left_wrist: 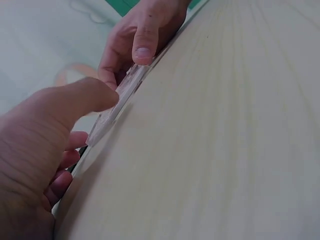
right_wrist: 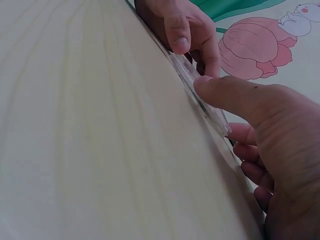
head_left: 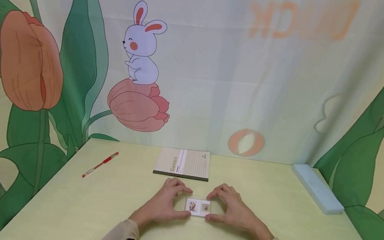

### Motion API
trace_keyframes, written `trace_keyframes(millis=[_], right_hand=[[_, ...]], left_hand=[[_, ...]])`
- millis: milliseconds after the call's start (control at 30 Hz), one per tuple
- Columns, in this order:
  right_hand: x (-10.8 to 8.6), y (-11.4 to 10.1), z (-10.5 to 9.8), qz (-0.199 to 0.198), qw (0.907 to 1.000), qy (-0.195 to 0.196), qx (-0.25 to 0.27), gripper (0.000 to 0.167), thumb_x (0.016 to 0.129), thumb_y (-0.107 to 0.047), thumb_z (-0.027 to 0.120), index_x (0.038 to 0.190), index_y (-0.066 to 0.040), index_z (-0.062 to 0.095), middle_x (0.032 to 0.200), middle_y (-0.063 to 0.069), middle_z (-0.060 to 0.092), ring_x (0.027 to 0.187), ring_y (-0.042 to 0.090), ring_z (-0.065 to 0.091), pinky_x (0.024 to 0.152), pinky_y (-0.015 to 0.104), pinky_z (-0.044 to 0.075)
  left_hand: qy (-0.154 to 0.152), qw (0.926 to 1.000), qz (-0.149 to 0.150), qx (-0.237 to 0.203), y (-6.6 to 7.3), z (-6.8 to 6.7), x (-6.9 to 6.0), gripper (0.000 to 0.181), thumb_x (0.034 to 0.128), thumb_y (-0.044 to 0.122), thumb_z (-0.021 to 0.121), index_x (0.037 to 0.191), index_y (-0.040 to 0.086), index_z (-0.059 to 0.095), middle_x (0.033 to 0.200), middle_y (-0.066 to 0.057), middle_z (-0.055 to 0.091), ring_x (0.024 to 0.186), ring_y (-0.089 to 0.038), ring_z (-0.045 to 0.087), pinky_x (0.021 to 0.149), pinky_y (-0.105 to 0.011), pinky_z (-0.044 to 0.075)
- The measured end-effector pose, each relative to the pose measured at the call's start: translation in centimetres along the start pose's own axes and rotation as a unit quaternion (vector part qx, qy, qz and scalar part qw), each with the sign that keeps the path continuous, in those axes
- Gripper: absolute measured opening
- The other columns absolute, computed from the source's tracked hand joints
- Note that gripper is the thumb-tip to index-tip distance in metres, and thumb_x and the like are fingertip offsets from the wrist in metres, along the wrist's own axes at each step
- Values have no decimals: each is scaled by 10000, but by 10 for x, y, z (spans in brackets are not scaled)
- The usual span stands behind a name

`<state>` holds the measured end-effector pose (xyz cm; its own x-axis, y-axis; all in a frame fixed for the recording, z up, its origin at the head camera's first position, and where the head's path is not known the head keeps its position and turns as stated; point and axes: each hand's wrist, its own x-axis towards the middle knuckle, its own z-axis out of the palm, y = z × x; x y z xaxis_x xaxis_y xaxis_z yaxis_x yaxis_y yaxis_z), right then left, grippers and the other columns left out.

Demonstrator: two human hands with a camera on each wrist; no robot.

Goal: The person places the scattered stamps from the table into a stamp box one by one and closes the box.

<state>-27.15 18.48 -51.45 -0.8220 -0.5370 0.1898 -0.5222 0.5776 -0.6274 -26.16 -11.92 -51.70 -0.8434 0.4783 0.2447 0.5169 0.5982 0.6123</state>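
Note:
A small flat clear plastic case [head_left: 198, 207] shows a colourful picture in its left part and a round, coin-like piece in its right part. My left hand [head_left: 167, 201] holds its left end between thumb and fingers. At the other end my right hand [head_left: 233, 210] grips it the same way. In the left wrist view the case [left_wrist: 106, 120] is seen edge-on, low over the table, with the left thumb against its near edge. The right wrist view shows the right thumb on the near edge of the case [right_wrist: 212, 111]; some fingertips are hidden behind it.
Behind the hands lies a notebook [head_left: 182, 163] with a dark spine. A red pen [head_left: 100, 164] lies at the left on the pale table [head_left: 101, 211]. The long light-blue box [head_left: 317, 189] sits near the right edge. A printed curtain [head_left: 202, 79] hangs along the back.

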Motion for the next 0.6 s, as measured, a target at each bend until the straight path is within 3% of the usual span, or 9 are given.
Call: trace_keyframes(millis=[267, 600], right_hand=[[0, 1, 3, 22, 10000, -9, -64, 553, 817, -535, 970, 1246, -309, 705, 1345, -123, 581, 1357, 245, 495, 1184, 653, 328], [0, 0, 2, 15, 9999, -29, -112, 531, 818, -535, 971, 1223, -318, 706, 1323, -125, 583, 1326, 236, 498, 1164, 651, 343]], left_hand=[[-11, 9999, -47, 96, -6, 0, -2, 553, 810, 469, 958, 1273, 216, 791, 1330, 39, 587, 1294, -204, 464, 1154, -547, 460], [-44, 9998, -116, 134, -5, 1, -2, 540, 819, 479, 939, 1287, 248, 799, 1329, 70, 577, 1304, -169, 453, 1161, -492, 451]])
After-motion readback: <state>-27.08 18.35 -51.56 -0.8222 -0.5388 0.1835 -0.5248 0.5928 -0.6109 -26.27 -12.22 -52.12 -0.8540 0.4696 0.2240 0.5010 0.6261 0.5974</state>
